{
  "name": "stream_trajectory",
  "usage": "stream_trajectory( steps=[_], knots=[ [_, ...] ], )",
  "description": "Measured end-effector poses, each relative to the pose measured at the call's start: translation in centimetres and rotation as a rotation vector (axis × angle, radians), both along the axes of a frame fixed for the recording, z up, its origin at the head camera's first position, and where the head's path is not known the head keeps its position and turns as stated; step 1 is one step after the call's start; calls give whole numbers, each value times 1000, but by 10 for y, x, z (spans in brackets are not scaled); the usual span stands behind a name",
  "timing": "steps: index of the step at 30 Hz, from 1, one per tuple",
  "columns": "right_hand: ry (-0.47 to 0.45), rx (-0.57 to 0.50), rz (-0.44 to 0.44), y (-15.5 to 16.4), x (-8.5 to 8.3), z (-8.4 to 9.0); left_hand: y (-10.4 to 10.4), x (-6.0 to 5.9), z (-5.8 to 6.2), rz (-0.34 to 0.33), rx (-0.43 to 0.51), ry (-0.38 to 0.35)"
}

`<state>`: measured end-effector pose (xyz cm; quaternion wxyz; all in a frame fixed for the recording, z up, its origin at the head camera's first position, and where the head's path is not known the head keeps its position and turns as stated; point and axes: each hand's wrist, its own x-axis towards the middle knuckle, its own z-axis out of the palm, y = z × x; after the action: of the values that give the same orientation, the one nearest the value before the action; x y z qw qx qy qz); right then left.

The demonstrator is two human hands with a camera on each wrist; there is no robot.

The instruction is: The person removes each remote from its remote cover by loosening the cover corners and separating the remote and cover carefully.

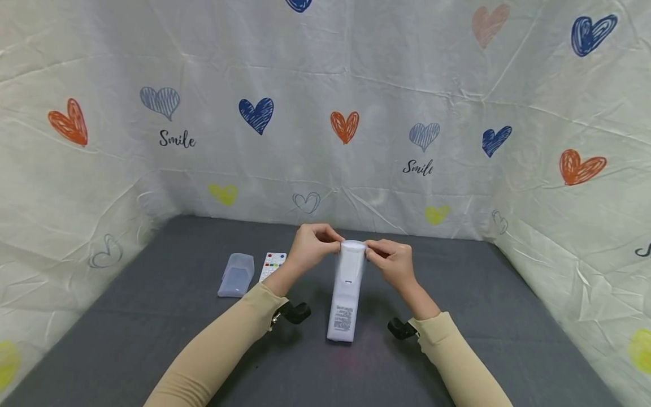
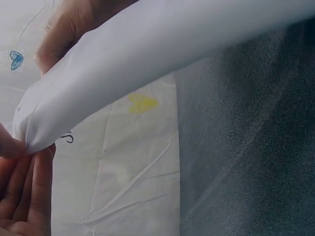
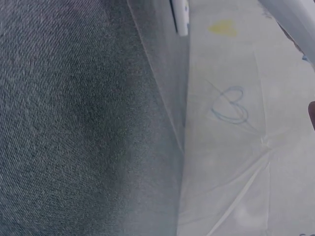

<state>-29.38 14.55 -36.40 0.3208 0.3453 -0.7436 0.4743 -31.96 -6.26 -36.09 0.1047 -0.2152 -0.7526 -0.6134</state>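
Note:
A long white remote control (image 1: 347, 294) stands out over the dark cloth, its back with a printed label towards me. Its far end looks wrapped in a thin translucent cover (image 2: 30, 120) that puckers under the fingers. My left hand (image 1: 310, 246) pinches the left corner of that end between thumb and fingers. On the opposite corner, my right hand (image 1: 395, 263) pinches with thumb and index finger. In the left wrist view the left hand (image 2: 29, 191) grips the puckered tip. Only a sliver of a fingertip (image 3: 312, 114) shows in the right wrist view.
Left of the hands lie a translucent case (image 1: 237, 276) and a smaller white remote (image 1: 272, 264) with coloured buttons, partly hidden by my left arm. Grey cloth (image 1: 458, 305) covers the table. A white curtain (image 1: 305, 68) printed with hearts hangs behind and at both sides.

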Motion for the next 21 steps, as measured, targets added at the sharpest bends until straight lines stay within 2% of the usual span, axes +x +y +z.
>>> stream_trajectory(
  steps=[7, 11, 14, 21],
  knots=[
    [-123, -49, 35, 0, 2, -1, -3, -3, 0, -93, 54, -84],
    [-249, -96, 70, 0, 1, -2, -5, 7, 12, -135, 56, -119],
    [-335, -130, 92, 0, 0, -2, -5, 16, 21, -144, 53, -128],
    [-412, -152, 113, 2, -1, -2, -4, 15, 20, -148, 58, -153]
  ],
)
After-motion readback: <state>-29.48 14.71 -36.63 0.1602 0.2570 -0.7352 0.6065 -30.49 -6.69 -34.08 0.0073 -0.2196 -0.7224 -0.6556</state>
